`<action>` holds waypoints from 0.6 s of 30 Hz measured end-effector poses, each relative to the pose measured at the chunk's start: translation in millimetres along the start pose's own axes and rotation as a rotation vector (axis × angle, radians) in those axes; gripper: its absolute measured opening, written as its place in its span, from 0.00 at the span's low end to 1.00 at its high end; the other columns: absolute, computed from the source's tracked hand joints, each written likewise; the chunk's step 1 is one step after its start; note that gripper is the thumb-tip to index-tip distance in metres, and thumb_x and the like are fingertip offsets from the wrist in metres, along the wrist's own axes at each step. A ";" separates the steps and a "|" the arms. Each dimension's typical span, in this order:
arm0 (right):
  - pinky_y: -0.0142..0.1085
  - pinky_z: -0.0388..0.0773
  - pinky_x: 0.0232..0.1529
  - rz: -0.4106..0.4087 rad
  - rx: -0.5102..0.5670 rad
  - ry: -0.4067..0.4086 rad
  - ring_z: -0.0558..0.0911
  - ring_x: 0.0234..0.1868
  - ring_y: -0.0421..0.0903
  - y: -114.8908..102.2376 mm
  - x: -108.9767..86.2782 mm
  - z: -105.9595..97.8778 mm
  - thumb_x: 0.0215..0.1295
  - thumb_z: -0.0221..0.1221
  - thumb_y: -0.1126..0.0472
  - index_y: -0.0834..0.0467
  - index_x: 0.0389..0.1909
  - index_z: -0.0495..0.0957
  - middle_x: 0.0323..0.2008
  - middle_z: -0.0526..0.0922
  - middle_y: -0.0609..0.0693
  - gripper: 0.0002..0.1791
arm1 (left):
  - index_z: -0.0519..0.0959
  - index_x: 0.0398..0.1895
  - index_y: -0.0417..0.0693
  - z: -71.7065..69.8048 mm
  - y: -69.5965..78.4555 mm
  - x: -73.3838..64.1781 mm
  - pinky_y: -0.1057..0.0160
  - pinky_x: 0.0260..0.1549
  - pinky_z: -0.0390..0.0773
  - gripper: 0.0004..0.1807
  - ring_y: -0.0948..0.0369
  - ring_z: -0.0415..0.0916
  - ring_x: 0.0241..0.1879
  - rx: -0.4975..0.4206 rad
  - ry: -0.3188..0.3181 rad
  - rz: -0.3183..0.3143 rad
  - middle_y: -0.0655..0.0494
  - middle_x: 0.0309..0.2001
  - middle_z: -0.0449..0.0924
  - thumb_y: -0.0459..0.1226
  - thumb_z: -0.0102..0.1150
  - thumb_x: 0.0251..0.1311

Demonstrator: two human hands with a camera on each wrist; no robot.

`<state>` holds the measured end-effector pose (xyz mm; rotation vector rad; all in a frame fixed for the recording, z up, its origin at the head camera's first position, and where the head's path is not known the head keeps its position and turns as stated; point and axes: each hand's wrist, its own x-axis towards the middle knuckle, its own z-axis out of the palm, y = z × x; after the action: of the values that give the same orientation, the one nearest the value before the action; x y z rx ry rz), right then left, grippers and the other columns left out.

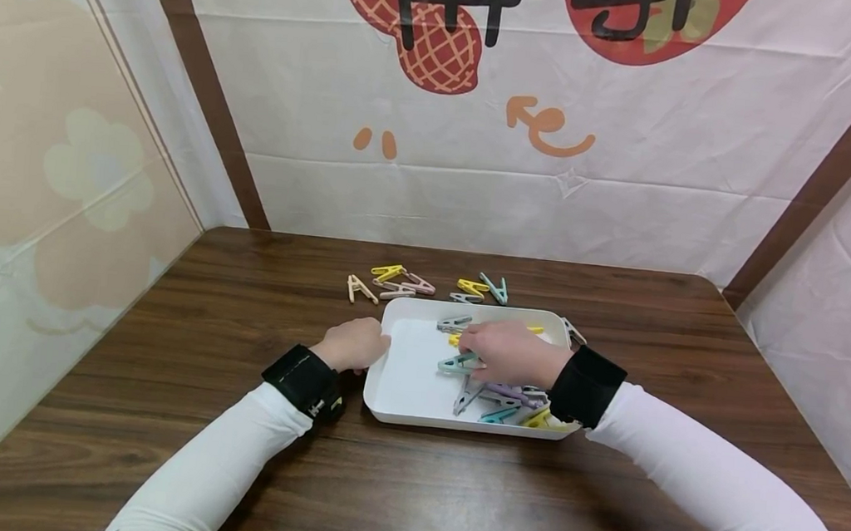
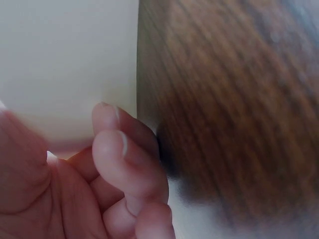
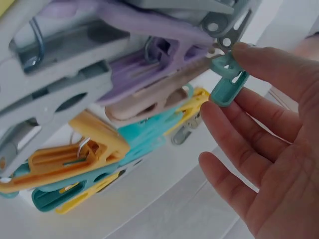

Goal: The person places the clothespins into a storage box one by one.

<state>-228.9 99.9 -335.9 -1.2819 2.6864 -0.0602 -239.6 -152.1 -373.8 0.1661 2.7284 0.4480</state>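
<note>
A shallow white tray (image 1: 408, 364) lies on the wooden table, with several plastic clothespins in its right part. My left hand (image 1: 354, 344) holds the tray's left rim; curled fingers (image 2: 130, 155) show close to the tray wall (image 2: 65, 59) in the left wrist view. Over the tray, my right hand (image 1: 510, 351) pinches a teal clothespin (image 3: 230, 84) between thumb and fingertips. Purple (image 3: 154, 30), grey (image 3: 60, 99) and orange clothespins (image 3: 82, 154) crowd beside that hand in the right wrist view. In the head view, the right hand hides some of the pile.
Behind the tray lie loose clothespins: a cream one (image 1: 361, 289), a yellow one (image 1: 387, 272), pink ones (image 1: 418, 283) and a light blue one (image 1: 494, 289). A white clothespin (image 1: 574, 331) is at the tray's right rim. A printed cloth (image 1: 475, 211) hangs behind the table.
</note>
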 end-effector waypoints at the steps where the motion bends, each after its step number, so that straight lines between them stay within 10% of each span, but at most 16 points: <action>1: 0.37 0.75 0.40 0.004 -0.001 -0.011 0.77 0.37 0.41 -0.4 0.8 0.4 0.60 0.68 0.57 0.56 0.45 0.79 0.42 0.81 0.48 0.14 | 0.78 0.44 0.36 -0.1 0.1 -0.3 0.62 0.19 0.69 0.19 0.57 0.75 0.18 -0.002 -0.001 0.001 0.50 0.21 0.76 0.40 0.39 0.73; 18: 0.37 0.73 0.36 0.020 -0.062 -0.050 0.74 0.33 0.41 -5.4 11.1 6.3 0.61 0.66 0.57 0.55 0.43 0.79 0.38 0.80 0.47 0.12 | 0.77 0.46 0.35 -1.6 0.6 -0.4 0.62 0.20 0.69 0.19 0.58 0.76 0.18 0.000 -0.007 -0.013 0.50 0.22 0.76 0.41 0.40 0.73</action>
<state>-230.6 88.1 -343.0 -1.2566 2.6780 0.0573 -239.8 -152.0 -372.0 0.1503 2.7213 0.4426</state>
